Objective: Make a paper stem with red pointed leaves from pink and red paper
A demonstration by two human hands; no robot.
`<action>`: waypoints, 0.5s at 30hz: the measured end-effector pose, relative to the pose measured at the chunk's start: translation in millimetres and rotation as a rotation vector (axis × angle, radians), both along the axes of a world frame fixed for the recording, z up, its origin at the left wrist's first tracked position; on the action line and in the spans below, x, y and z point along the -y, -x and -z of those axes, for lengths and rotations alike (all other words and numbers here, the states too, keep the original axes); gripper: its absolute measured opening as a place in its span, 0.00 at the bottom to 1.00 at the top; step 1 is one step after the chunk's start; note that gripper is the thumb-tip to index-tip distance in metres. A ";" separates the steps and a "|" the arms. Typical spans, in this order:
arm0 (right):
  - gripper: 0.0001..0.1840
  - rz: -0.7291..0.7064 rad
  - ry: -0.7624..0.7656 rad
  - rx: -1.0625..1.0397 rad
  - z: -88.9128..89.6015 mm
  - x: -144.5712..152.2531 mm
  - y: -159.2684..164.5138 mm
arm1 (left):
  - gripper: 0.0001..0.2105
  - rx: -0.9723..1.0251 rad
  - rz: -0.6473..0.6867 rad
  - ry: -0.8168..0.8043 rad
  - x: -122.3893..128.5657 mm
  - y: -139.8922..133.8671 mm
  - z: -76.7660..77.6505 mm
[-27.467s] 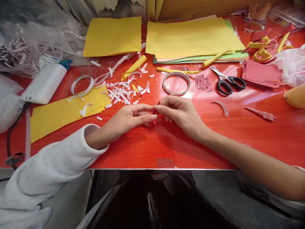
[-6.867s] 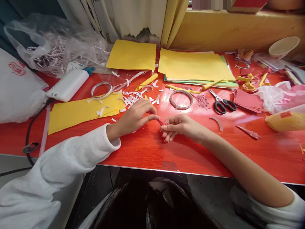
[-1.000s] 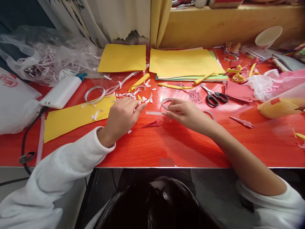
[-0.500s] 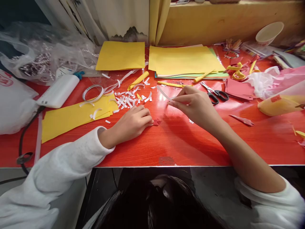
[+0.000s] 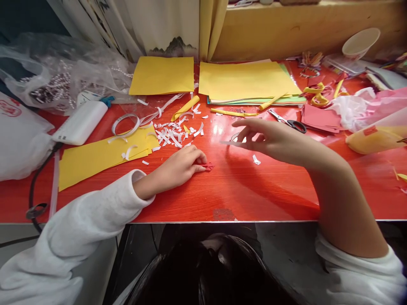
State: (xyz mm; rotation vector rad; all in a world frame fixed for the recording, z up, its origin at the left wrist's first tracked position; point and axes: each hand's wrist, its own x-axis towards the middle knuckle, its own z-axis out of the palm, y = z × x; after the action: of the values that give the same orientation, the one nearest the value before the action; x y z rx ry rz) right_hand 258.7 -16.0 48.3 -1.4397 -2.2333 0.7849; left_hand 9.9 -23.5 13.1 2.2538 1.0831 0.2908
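Observation:
My left hand [image 5: 182, 167] rests on the red table, thumb and forefinger pinching a small folded red paper piece [image 5: 209, 167]. To the right, my right hand [image 5: 265, 137] hovers over the table with its forefinger stretched out. A thin whitish strip [image 5: 229, 143] sticks out leftward from its lower fingers; blur hides exactly how it is gripped. Partly behind those fingers a pale ring [image 5: 234, 136] shows. Black-handled scissors [image 5: 295, 125] lie just beyond this hand, one handle hidden. Left of centre lies a heap of white paper scraps [image 5: 170, 135].
Yellow sheets [image 5: 162, 76] and a stack of coloured paper [image 5: 244, 78] lie at the back. A white tape roll [image 5: 125, 126] sits near yellow strips [image 5: 92, 163] and a white glue gun [image 5: 81, 123]. Red paper squares [image 5: 319, 118] lie at right. The table's front edge is close.
My right hand has shifted slightly right, and its forefinger has lifted and straightened. The strip now lies nearly level. My left hand still pinches the red paper, its knuckles turned a little.

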 end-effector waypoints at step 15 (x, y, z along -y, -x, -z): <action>0.06 -0.031 -0.075 0.357 25.7 -1.6 20.8 | 0.10 0.391 -0.319 0.491 -1.0 2.3 -8.1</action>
State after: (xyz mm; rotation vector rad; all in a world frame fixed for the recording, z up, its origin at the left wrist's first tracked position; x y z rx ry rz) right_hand 237.9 -14.4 22.6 -1.6166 -2.5191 0.4742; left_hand 7.6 -22.5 21.2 1.5145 1.1459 0.5094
